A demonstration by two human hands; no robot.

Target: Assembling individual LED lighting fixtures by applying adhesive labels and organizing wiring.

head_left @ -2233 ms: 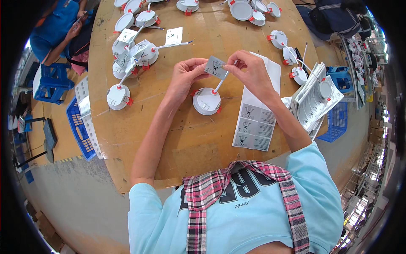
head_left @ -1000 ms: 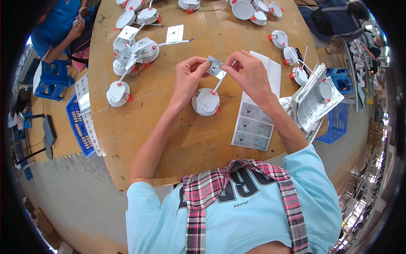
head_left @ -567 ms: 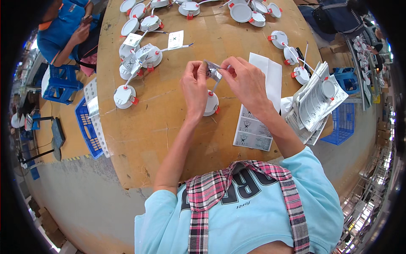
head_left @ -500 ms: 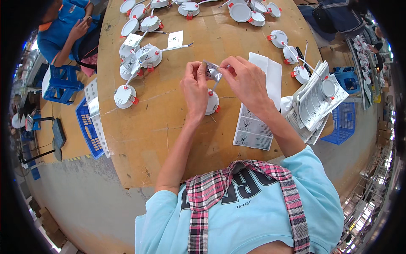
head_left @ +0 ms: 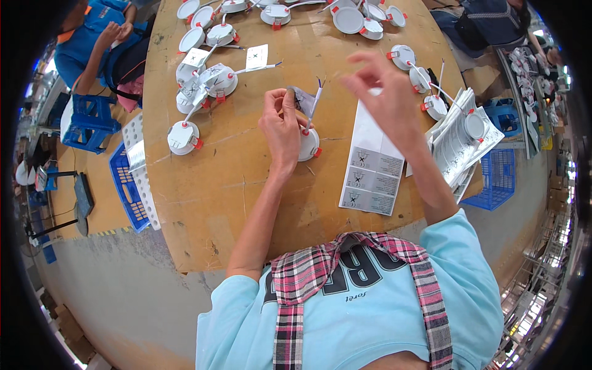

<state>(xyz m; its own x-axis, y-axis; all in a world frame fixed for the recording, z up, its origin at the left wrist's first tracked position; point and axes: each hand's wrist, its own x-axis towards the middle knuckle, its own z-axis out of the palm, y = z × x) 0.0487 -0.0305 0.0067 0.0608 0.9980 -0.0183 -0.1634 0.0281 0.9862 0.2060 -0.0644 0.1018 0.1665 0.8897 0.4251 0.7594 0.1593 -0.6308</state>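
Thumb and fingers of my left hand pinch a silvery sticker label beside the white cable of a round white downlight. That lamp lies on the table under the hand, partly hidden by it; a red clip shows at its side. The cable stands up, its thin wire ends bare of the sheath. Off to the right, my right hand is raised over a sheet of silver labels, blurred, its fingers apart with nothing visible in them. Part of the sheet is plain white backing.
Labelled downlights cluster at the left, with more along the far side and others at the right. A stack of label sheets lies at the right edge, one lamp on it. Another person sits at the far left.
My right hand has let go of the label and moved right and up, away from the left hand. The left hand keeps the label, and the cable beside it now shows more fully.
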